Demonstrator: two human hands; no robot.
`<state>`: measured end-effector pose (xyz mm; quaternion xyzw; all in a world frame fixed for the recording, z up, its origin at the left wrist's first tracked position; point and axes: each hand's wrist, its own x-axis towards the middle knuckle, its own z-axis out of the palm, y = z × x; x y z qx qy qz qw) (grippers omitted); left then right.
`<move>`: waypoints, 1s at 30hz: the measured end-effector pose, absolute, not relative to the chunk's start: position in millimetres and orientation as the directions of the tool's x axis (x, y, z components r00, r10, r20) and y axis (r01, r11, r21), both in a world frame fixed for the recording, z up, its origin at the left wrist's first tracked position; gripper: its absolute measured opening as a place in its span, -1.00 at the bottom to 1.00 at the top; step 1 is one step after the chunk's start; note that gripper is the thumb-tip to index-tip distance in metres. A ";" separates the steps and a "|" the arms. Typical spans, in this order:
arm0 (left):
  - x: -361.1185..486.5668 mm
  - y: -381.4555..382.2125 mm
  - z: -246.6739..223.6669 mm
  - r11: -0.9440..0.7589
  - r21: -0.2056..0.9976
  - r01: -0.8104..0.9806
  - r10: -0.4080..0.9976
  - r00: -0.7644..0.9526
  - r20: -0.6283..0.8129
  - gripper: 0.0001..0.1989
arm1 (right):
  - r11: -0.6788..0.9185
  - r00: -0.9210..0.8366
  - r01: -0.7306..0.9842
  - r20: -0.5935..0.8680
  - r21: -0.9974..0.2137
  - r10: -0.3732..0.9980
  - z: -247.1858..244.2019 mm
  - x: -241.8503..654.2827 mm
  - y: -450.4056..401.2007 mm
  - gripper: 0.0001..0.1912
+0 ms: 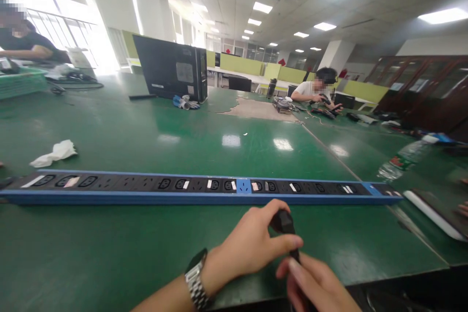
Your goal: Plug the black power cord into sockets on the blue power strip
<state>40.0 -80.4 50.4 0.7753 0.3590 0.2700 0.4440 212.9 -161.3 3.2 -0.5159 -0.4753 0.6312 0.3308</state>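
Observation:
My left hand (pixel 252 239), a metal-band watch on its wrist, is closed around a black power plug (pixel 286 223). Just below it, my right hand (pixel 310 278) pinches the plug's cable end; most of the cord is hidden by my fingers. Both hands are over the near edge of the green table. Beyond them, lying lengthwise across the table, is a long blue power strip (pixel 146 199) with a row of black sockets and one blue socket (pixel 243 186). Small white labels are stuck beside several sockets.
A crumpled tissue (pixel 54 153) lies at left, a black computer case (pixel 171 68) with gloves (pixel 185 102) behind. At right are a plastic bottle (pixel 405 158) and a flat white-edged device (pixel 435 214). One person (pixel 314 90) works across the table, another (pixel 29 41) beside a green basket (pixel 25 83).

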 end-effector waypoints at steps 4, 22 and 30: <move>31.2 -29.6 44.0 -0.514 0.686 0.516 0.853 0.390 0.346 -0.59 | -0.335 0.150 0.025 -0.327 -0.942 0.933 16.1 215.1 -113.0 -0.38; -16.0 -7.0 -4.0 -0.511 0.285 0.811 0.803 0.331 0.496 -0.77 | -0.281 0.304 0.122 -0.234 -0.952 0.924 16.6 235.1 -76.8 -0.45; -15.2 -8.0 -3.6 -0.505 0.282 0.816 0.811 0.337 0.478 -0.76 | -0.373 0.361 0.311 -0.254 -0.874 0.897 -1.4 244.8 -74.2 -0.43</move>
